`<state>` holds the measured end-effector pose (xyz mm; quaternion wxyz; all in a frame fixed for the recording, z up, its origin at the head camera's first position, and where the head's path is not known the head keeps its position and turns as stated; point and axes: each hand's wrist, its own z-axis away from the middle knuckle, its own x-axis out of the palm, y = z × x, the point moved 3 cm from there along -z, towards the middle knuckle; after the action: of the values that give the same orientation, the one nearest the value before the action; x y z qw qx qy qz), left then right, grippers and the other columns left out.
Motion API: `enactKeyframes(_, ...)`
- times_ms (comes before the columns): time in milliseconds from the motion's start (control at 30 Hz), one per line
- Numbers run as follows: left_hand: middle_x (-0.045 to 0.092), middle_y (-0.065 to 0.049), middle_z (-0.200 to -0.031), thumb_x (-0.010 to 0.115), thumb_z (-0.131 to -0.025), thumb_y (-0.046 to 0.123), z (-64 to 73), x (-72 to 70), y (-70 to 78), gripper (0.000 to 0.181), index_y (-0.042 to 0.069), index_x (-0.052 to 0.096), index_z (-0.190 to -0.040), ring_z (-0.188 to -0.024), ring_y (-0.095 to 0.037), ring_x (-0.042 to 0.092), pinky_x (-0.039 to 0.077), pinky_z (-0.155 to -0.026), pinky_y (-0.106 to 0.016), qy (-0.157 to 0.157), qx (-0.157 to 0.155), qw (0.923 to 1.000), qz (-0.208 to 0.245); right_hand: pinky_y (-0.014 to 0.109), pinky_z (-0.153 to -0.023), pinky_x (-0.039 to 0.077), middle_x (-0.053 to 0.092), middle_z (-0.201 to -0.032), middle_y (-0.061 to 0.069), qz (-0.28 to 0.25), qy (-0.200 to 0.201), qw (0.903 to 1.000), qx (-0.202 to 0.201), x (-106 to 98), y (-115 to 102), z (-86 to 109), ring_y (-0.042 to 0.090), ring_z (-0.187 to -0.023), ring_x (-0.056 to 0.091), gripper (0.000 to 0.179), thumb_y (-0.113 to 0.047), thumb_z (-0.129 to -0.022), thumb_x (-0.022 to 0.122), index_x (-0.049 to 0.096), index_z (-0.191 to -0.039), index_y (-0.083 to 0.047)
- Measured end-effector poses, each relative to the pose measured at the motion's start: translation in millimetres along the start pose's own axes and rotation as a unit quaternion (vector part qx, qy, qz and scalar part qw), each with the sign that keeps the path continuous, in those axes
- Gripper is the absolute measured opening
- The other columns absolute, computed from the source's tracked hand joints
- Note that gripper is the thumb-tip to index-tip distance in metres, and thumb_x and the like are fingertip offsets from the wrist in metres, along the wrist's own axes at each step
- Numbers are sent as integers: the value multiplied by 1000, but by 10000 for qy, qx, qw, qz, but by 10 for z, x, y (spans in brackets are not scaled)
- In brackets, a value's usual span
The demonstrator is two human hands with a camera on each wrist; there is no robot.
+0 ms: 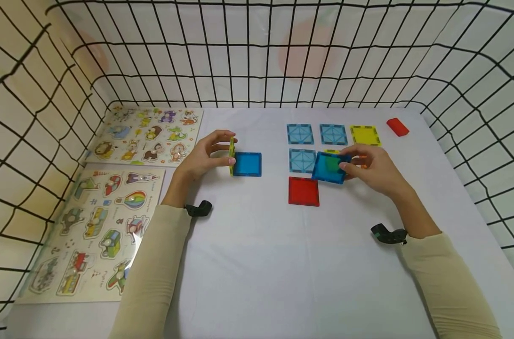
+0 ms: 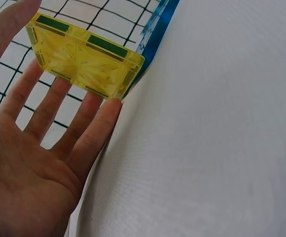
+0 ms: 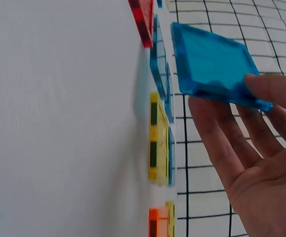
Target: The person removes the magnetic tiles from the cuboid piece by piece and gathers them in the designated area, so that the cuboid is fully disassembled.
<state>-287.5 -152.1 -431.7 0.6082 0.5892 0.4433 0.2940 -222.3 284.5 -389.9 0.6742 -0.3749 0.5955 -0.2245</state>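
Observation:
My left hand (image 1: 206,153) holds a yellow square tile (image 2: 81,54) upright on its edge, thumb on one side and fingers on the other. The tile stands along the left edge of a blue tile (image 1: 247,164) lying flat on the table. On the right, my right hand (image 1: 373,168) pinches another blue tile (image 3: 214,61) by its edge, thumb on its face. This tile is raised and tilted above the table. It overlaps a yellow tile (image 3: 158,140) in the head view, and an orange piece (image 3: 158,221) lies partly behind the fingers.
Three light blue tiles (image 1: 300,134), a yellow tile (image 1: 365,135) and a red tile (image 1: 303,191) lie near the right hand. A red block (image 1: 397,127) sits at the far right. Picture boards (image 1: 148,136) lie on the left. Black wire mesh (image 1: 257,61) walls the table.

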Motion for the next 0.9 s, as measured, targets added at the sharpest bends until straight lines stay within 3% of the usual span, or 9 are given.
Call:
enactKeyframes(167,54,-10,-149,79,-87,10,-3,3,1,69,7,47,-148,-137,-34,48,34,-119,-60,10,-11,10000,-33,16,-79,57,58,-137,9,98,-444,9987,234,-110,121,15,30,-115,55,34,-24,-100,69,64,-131,-9)
enactKeyframes(300,54,-10,-149,80,-87,10,-2,8,0,68,8,48,-148,-137,-34,49,34,-119,-60,-1,-10,10000,-34,29,-77,64,57,-131,6,-158,-761,9964,326,-144,209,23,32,-108,63,28,-17,-99,70,63,-125,-7)
enactKeyframes(500,54,-9,-149,80,-87,11,10,-5,-11,70,7,47,-149,-137,-33,49,35,-119,-59,-10,-16,10000,-43,35,-77,65,54,-128,10,-380,-1117,9919,481,-188,321,46,25,-103,65,31,-14,-97,72,62,-124,-3)
enactKeyframes(667,54,-10,-148,80,-87,10,16,0,-11,71,6,46,-149,-137,-34,49,35,-118,-60,-23,0,10000,-34,38,-76,65,57,-124,18,-536,-1251,9887,633,-223,370,71,27,-91,72,35,-10,-95,73,61,-127,1)
enactKeyframes(733,53,-11,-149,80,-87,11,11,0,-14,70,7,46,-149,-137,-34,49,35,-119,-60,-19,0,10000,-29,37,-76,65,58,-123,18,-433,-1273,9889,632,-230,381,72,28,-89,73,38,-10,-95,75,61,-128,0)
enactKeyframes(900,54,-10,-148,80,-87,11,5,8,-10,69,8,48,-148,-137,-34,49,35,-118,-61,0,-24,10000,-19,21,-80,60,61,-123,12,455,-1286,9898,410,-232,404,62,24,-94,67,45,-18,-91,80,63,-131,-8)
